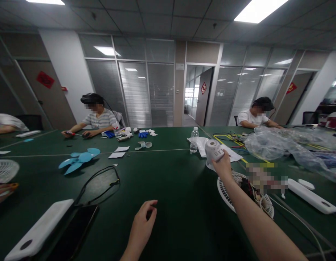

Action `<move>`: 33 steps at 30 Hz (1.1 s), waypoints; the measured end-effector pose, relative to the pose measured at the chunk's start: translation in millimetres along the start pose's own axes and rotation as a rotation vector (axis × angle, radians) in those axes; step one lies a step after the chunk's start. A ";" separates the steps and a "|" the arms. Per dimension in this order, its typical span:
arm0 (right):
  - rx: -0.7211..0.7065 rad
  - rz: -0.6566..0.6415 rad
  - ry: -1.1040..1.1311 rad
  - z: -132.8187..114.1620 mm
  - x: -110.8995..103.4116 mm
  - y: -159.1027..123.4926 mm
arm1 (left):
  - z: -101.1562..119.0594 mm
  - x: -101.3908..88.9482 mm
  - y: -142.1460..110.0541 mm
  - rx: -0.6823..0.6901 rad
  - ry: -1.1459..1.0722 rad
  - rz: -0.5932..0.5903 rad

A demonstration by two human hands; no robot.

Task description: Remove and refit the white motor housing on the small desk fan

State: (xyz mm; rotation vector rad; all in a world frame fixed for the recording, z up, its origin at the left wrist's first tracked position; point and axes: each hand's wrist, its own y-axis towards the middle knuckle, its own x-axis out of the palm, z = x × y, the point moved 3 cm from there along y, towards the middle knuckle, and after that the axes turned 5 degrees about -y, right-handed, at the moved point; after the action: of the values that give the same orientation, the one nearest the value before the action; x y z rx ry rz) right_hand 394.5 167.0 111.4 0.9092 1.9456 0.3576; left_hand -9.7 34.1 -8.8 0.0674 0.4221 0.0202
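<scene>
My right hand [223, 165] reaches out to the right and grips a white plastic fan motor housing [211, 145] with slots in its side and a round end facing up. Below that forearm lies a white fan grille [225, 192] with wires and dark parts in it, partly hidden by the arm. My left hand [143, 223] hovers over the green table [173, 181], fingers loosely curled with a gap between thumb and forefinger, and holds nothing. To its left lie a black phone [75, 232] and a long white plastic piece [41, 230] with a dark oval on it.
A black cable [95, 188] loops at left near blue fan blades [81, 159]. A water bottle [194, 140] stands behind the housing. Clear plastic bags [282, 145] and another white piece [312, 197] lie at right. Co-workers [98, 117] sit across the table.
</scene>
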 end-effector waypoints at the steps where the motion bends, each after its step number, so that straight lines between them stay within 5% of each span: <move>1: 0.018 -0.008 0.009 2.6 1.2 2.2 | 0.2 -0.2 0.2 -0.004 0.001 -0.004; 10: 0.190 -0.035 0.075 -5.4 4.8 6.8 | 8.6 -2.3 -0.9 -0.023 0.005 0.003; 25: 0.003 -0.293 0.322 -164.0 58.2 -91.1 | 16.9 -2.4 -1.0 0.048 -0.019 0.081; 29: -0.005 -0.353 0.346 -168.2 54.5 -97.1 | 15.3 -3.2 -0.8 0.034 -0.040 0.081; 33: -0.040 -0.384 0.376 -140.7 26.6 -107.4 | 10.8 -2.4 0.4 -0.008 -0.041 0.056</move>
State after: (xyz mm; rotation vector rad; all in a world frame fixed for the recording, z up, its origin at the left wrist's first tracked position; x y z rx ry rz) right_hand 219.7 128.5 107.4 0.4448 2.3913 0.3565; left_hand -7.4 33.8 2.0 0.0718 0.3790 0.0753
